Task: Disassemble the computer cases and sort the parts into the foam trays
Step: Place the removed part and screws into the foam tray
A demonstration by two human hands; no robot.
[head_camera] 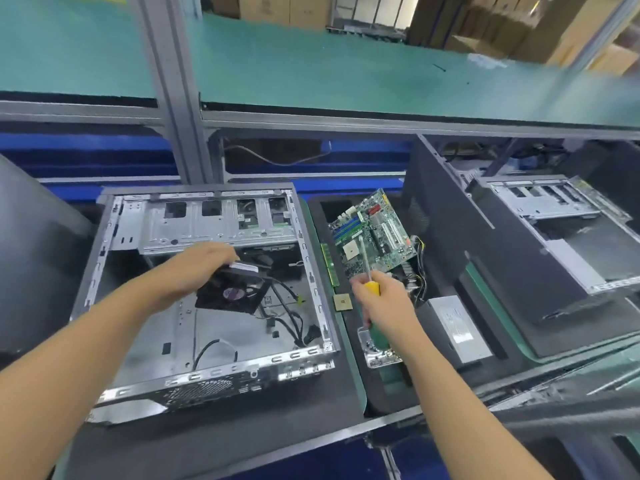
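Left hand (197,268) grips the fan (232,292) above the case (194,223); the tray (381,405) lies right, nearer the right hand (381,303) clutching a screwdriver (372,289).

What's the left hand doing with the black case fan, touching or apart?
Touching. The head view shows the left hand gripping the black case fan along its upper edge.

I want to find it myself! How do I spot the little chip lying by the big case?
Find the big open computer case on the left. Just outside its right wall, at the near end of the long green memory stick, the chip lies flat beside the right hand gripping the screwdriver. It's the only small gold-tan square there.
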